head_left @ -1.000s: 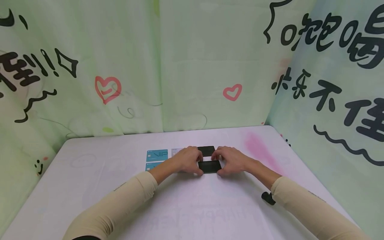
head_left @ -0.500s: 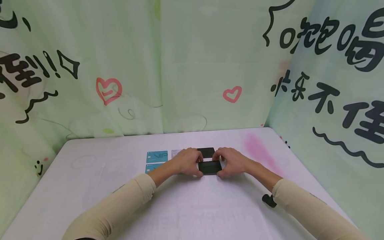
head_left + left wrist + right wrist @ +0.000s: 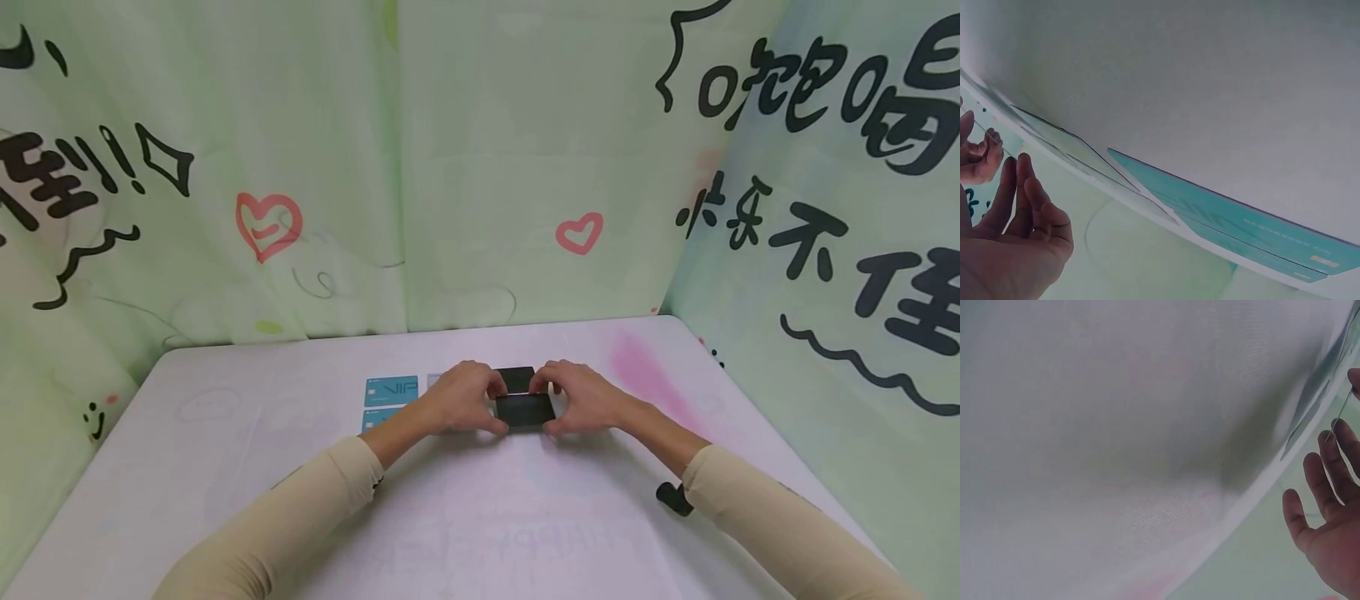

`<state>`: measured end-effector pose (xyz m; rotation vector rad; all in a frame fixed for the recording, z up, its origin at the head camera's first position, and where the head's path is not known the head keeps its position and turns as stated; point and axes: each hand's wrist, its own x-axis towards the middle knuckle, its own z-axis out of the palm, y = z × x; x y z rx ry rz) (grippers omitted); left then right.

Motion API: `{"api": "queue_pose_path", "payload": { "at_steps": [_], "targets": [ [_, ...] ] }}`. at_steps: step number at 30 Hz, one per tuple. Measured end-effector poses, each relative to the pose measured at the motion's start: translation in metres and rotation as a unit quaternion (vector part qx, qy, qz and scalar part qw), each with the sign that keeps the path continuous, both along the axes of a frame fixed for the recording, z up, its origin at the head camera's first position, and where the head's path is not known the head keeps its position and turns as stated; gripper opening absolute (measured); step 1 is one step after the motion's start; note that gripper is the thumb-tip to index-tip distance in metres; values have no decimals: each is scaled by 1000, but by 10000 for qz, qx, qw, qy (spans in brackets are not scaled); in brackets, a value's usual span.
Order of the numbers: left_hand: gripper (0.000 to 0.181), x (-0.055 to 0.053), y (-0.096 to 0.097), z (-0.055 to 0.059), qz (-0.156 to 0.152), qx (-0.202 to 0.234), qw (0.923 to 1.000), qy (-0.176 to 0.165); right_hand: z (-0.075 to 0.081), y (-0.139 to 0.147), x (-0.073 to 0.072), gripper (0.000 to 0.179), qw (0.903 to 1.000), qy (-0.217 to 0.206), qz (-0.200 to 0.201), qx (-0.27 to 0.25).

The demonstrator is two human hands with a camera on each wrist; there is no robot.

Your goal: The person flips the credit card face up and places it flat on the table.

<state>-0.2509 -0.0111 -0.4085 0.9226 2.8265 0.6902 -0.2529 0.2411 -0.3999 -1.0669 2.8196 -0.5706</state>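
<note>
In the head view, both hands pinch a black card (image 3: 525, 410) by its left and right ends, just above the table. My left hand (image 3: 467, 397) has its thumb at the near left corner and fingers at the far left corner. My right hand (image 3: 581, 397) grips the opposite end the same way. Behind it a second black card (image 3: 516, 380) lies flat, partly covered by the fingertips. In the right wrist view the held card (image 3: 1344, 406) shows as a thin edge at the fingertips.
Left of the hands lie two blue VIP cards, a far one (image 3: 392, 391) and a near one (image 3: 378, 417) partly behind the forearm. A pale lavender card (image 3: 433, 379) peeks out behind the left hand. A printed curtain (image 3: 480, 167) hangs beyond the white table (image 3: 480, 517).
Both hands have risen slightly, lifting the near black card off the table and a little toward the far one. The other cards stay in place.
</note>
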Motion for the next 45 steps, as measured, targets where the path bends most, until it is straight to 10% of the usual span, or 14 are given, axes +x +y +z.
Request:
{"api": "queue_pose_path", "payload": {
  "at_steps": [32, 45],
  "targets": [
    [40, 1, 1, -1, -90, 499, 9976, 468, 4, -16, 4, 44, 9992, 387, 10, 103],
    [49, 3, -5, 0, 109, 647, 9970, 408, 3, -6, 2, 44, 9978, -68, 19, -659]
  ]
}}
